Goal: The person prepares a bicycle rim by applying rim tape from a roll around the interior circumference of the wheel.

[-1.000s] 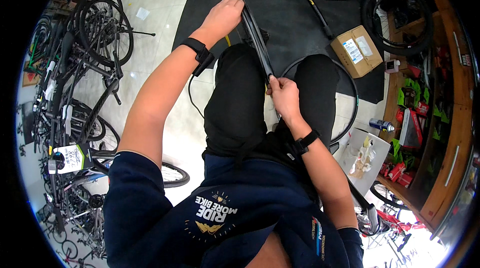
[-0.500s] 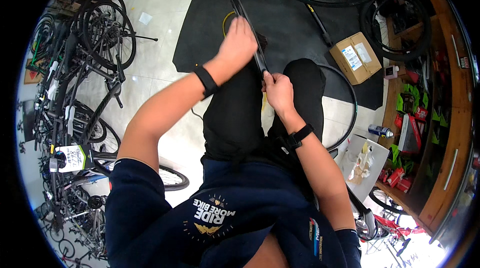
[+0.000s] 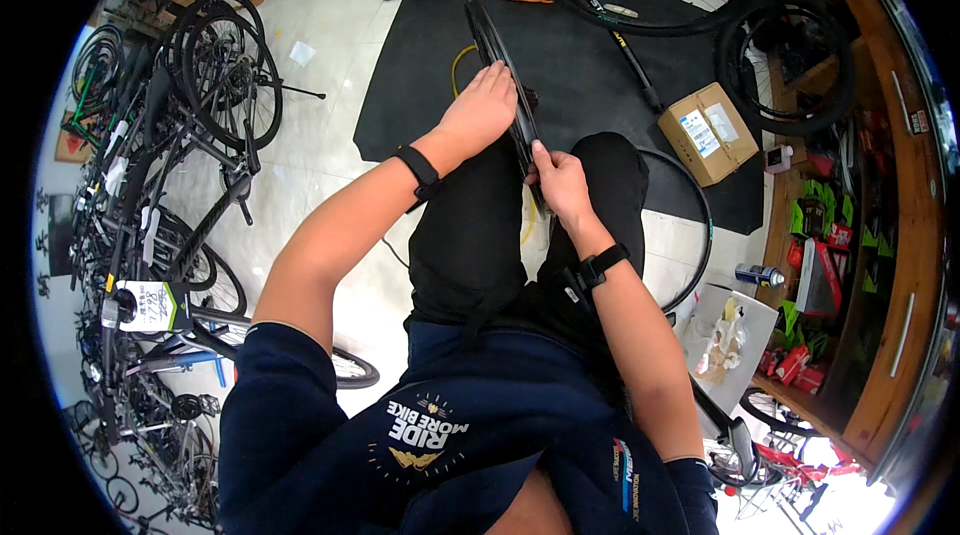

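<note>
A black bicycle wheel (image 3: 484,30), seen nearly edge-on, stands tilted in front of my knees. My left hand (image 3: 482,107) is closed on its rim from the left, fingertips on the edge. Nearer to me, my right hand (image 3: 562,183) grips the same rim, its thumb laid along the top. The wheel's near end shows below the right hand, between my legs. The wheel's lower part is hidden behind my hands and legs. A thin yellow hose (image 3: 457,65) curves out behind the wheel.
A black mat (image 3: 410,65) lies under the wheel. To its right are a cardboard box (image 3: 708,135), a loose tyre (image 3: 706,225) by my knee and a bicycle wheel (image 3: 783,125). Parked bicycles (image 3: 185,165) crowd the left; wooden shelving (image 3: 900,305) lines the right.
My left hand has come down the rim toward me and is less blurred. The wheel's near end now shows below my right hand, which stays almost in place.
</note>
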Demonstrator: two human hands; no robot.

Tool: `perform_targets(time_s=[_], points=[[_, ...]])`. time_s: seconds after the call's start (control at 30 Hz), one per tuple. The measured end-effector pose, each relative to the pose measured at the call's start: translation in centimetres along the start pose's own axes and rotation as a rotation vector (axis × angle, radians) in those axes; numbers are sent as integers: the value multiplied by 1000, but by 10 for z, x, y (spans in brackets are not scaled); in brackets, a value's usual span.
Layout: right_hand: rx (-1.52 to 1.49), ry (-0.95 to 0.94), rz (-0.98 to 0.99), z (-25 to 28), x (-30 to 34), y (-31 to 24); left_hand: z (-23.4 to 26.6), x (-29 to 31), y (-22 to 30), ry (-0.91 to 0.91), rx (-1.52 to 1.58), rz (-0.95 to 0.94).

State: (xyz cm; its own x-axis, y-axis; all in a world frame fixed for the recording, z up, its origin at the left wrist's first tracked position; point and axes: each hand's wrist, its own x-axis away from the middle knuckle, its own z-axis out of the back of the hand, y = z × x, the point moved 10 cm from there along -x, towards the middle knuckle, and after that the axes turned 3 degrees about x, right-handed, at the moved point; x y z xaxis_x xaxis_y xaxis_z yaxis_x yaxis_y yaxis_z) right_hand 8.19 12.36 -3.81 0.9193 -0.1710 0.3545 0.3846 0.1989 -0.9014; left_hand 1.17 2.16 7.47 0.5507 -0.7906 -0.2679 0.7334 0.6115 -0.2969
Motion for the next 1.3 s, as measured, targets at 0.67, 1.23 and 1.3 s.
perform_targets(time_s=[0.67, 1.23, 1.3], points=[[-95, -68, 90, -6, 10, -25, -89, 30, -51, 28, 1456, 1028], [-90, -82, 103, -11, 3, -79, -99, -6, -80, 60, 1917, 1312], [-118, -85, 37, -7, 14, -76, -101, -6, -83, 41, 1905, 1305]])
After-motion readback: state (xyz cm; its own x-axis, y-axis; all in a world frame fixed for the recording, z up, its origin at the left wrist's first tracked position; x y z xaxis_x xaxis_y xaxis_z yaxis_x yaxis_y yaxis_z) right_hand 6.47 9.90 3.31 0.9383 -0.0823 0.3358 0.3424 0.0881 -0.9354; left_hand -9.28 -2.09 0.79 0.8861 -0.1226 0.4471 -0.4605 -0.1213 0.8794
